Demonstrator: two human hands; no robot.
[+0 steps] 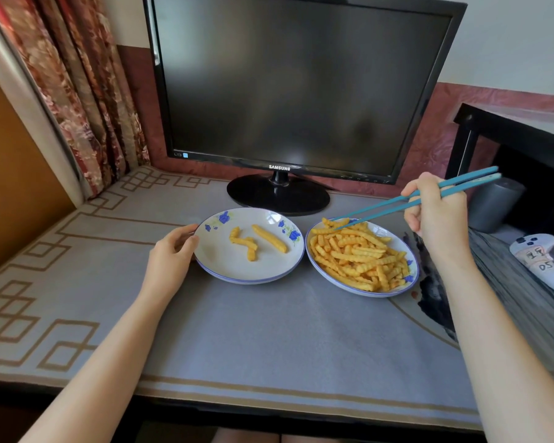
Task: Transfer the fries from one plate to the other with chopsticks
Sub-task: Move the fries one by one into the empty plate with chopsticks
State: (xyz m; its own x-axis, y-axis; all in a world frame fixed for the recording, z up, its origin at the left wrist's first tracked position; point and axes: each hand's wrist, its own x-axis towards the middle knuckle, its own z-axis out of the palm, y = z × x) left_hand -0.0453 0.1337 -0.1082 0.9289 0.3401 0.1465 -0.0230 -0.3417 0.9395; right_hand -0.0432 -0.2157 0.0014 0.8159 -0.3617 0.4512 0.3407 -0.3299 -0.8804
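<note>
Two white plates with blue flowers sit side by side on the table. The left plate point(224, 266) carries a few crinkle fries point(269, 238). The right plate point(394, 233) is heaped with a pile of fries point(359, 255). My left hand point(173, 251) grips the left plate's left rim. My right hand point(435, 207) holds teal chopsticks point(397, 203), whose tips rest at the far edge of the pile, around one fry point(335, 223).
A black monitor point(295, 84) stands just behind the plates on its round base point(277, 195). A white controller point(541, 260) lies at the right, near a grey cylinder point(493, 203) and a black side table point(518, 123). A curtain point(77, 91) hangs at left.
</note>
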